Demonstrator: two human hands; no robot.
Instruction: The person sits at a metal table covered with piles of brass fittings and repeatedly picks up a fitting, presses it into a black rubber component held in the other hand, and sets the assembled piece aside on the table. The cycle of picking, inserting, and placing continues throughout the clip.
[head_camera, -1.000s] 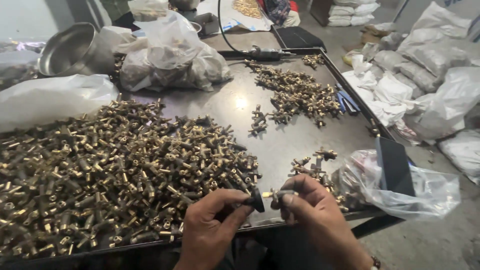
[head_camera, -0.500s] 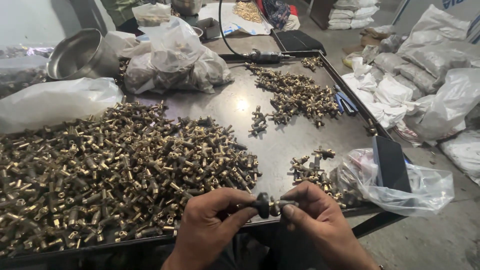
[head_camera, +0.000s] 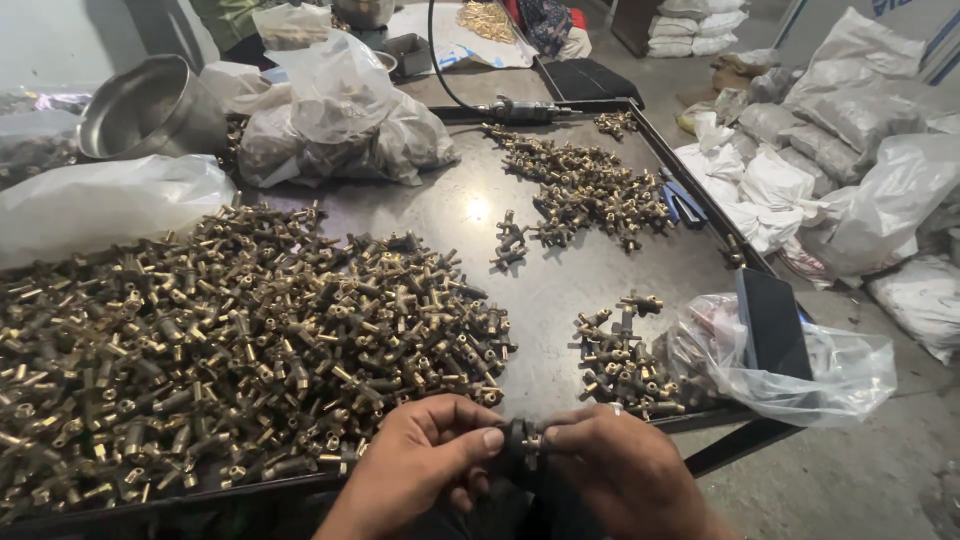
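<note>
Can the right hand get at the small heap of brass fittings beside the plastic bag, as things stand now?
Probably yes. The small heap lies just beyond the right hand, with bare tray between. But both hands pinch one fitting, so the right hand is not free; the plastic bag only borders the heap's far side.

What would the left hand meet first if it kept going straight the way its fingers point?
The left hand points right, at the small dark and brass fitting pinched between both hands; just beyond it are the right hand fingers, apparently touching it.
</note>
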